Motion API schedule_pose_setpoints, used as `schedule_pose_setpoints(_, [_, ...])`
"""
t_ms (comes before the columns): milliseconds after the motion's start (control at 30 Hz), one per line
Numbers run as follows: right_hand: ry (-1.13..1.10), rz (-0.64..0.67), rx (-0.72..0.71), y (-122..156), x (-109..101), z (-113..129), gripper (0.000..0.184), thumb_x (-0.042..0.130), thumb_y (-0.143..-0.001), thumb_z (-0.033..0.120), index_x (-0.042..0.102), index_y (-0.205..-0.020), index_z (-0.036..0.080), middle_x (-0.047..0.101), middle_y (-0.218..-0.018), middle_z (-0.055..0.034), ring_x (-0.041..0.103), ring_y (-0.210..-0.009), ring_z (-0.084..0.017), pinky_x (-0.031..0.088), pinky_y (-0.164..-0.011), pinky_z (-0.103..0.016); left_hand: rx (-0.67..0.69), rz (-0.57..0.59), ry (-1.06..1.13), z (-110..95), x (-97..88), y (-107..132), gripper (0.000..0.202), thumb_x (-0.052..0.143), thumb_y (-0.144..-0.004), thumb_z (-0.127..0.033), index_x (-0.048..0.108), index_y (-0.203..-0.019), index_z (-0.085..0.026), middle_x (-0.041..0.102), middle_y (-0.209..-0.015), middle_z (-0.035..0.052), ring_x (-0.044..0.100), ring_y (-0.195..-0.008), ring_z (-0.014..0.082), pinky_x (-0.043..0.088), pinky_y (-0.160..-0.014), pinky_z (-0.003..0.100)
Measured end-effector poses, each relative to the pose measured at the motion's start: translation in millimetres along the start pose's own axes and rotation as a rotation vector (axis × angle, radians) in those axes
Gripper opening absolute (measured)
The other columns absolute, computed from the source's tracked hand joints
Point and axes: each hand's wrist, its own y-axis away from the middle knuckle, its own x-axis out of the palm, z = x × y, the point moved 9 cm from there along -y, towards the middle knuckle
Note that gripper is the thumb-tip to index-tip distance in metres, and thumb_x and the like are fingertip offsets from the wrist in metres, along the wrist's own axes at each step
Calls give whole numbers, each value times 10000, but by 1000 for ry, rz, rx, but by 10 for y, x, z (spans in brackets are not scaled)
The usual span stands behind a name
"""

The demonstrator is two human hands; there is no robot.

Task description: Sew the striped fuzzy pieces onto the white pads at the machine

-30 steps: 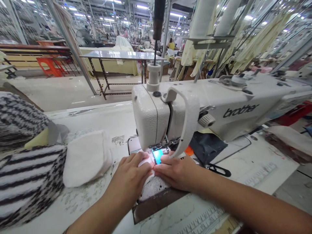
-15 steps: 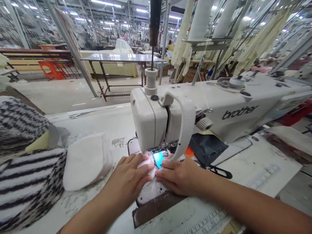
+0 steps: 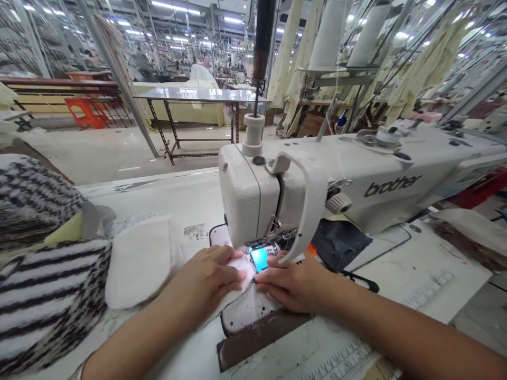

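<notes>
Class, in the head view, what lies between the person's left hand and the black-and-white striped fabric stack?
The head view shows a white padded fabric piece between the left hand and the black-and-white striped fabric stack.

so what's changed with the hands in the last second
The left hand slid slightly back, its forearm swinging outward, opening a small gap to the right hand. Neither let go of the white fabric. The sewing machine and striped fabric stack stayed put.

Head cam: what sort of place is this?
Probably a garment factory sewing floor. Signs: a Brother industrial sewing machine with thread cones above it, a stack of striped fabric, and long rows of workstations hung with pale cloth.
</notes>
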Motion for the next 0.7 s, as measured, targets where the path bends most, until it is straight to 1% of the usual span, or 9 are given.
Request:
schedule_pose_setpoints(67, [7,-29,10,-8,-30,-32,292,412,-932,306,679,-845,226,641,-677,-18,574,-622,-143,429,-680,-292,73,-64,-65,-48,-67,3,204,485,-889,-299,670,-813,-262,569,-812,20,506,-795,177,378,-693,295])
schedule_pose_setpoints(133, [22,-80,12,-20,-70,-41,272,412,-933,302,671,-884,235,646,-713,-21,579,-675,-149,427,-700,-295,160,-130,-101,-113,-106,22,192,479,-891,-290,661,-839,-257,565,-798,22,495,-816,184,368,-704,301])
schedule_pose_setpoints(200, [32,-91,6,-35,-62,-22,254,407,-935,298,654,-938,236,640,-762,-24,574,-717,-150,422,-693,-284,208,-147,-101,-137,-93,38,190,466,-900,-281,650,-864,-252,570,-817,21,488,-825,177,363,-731,305])
schedule_pose_setpoints(233, [43,-61,4,-43,-25,-9,241,411,-933,290,644,-953,235,631,-773,-23,567,-717,-148,417,-676,-277,210,-135,-91,-127,-71,40,186,465,-900,-277,648,-869,-253,575,-842,20,485,-830,173,361,-745,307])
schedule_pose_setpoints(333, [120,99,8,-51,149,26,184,453,-908,247,629,-957,227,601,-755,-15,549,-685,-149,396,-612,-265,155,-90,-41,-54,8,39,172,479,-894,-284,645,-859,-253,579,-961,25,475,-874,178,364,-779,320])
schedule_pose_setpoints(400, [157,155,-1,-46,211,50,163,476,-892,223,624,-961,220,596,-761,-18,557,-717,-161,394,-609,-270,117,-86,-7,-17,44,43,174,476,-894,-291,641,-853,-252,567,-1022,29,468,-906,189,371,-793,336])
schedule_pose_setpoints(533, [167,142,5,-56,201,55,187,446,-907,219,620,-978,210,614,-794,-28,580,-798,-179,407,-656,-287,87,-124,29,-9,73,56,169,472,-893,-287,629,-842,-249,545,-1074,34,466,-941,204,381,-818,373])
schedule_pose_setpoints(633, [174,155,47,-57,203,17,225,405,-936,245,620,-994,208,629,-805,-33,589,-773,-167,395,-629,-267,75,-147,28,-21,88,68,177,462,-896,-285,625,-839,-246,532,-1091,39,466,-970,210,386,-828,386])
schedule_pose_setpoints(700, [178,159,58,-49,207,9,227,409,-941,270,615,-1017,210,635,-827,-34,592,-788,-165,387,-616,-257,61,-163,23,-26,90,76,191,449,-901,-284,627,-843,-245,526,-1096,45,463,-998,214,386,-838,392])
